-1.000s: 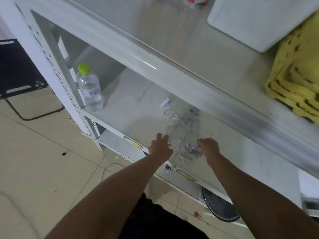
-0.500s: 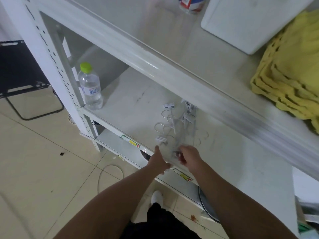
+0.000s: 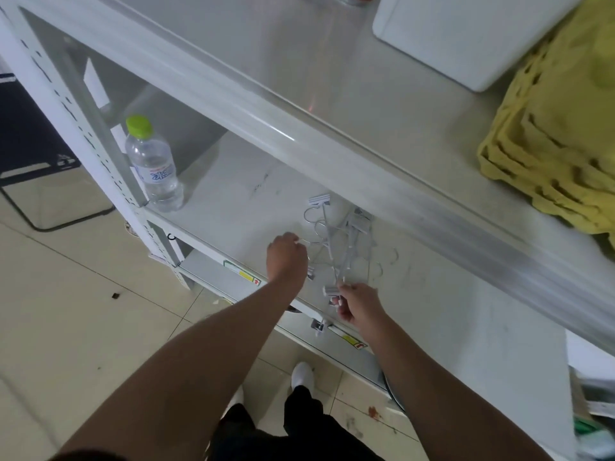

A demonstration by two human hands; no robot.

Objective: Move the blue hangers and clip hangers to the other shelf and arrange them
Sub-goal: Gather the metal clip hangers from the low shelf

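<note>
A loose bunch of grey clip hangers point(image 3: 336, 241) with metal hooks lies on the white middle shelf point(image 3: 233, 194), partly under the upper shelf's front rail. My left hand point(image 3: 287, 257) is over the bunch's left side, fingers pinching a thin wire hook. My right hand point(image 3: 357, 306) grips the near end of one clip hanger, by its clip, close to the shelf's front edge. No blue hangers are in view.
A clear water bottle point(image 3: 153, 168) with a green cap stands at the shelf's left corner by the upright post. On the upper shelf point(image 3: 299, 71) sit a white box point(image 3: 466, 38) and stacked yellow foam pieces point(image 3: 559, 134). Tiled floor lies below left.
Both hands drew back toward the shelf's front edge, then my left hand shifted left onto a wire hook. The hangers spread out and my right hand holds one hanger's near end.
</note>
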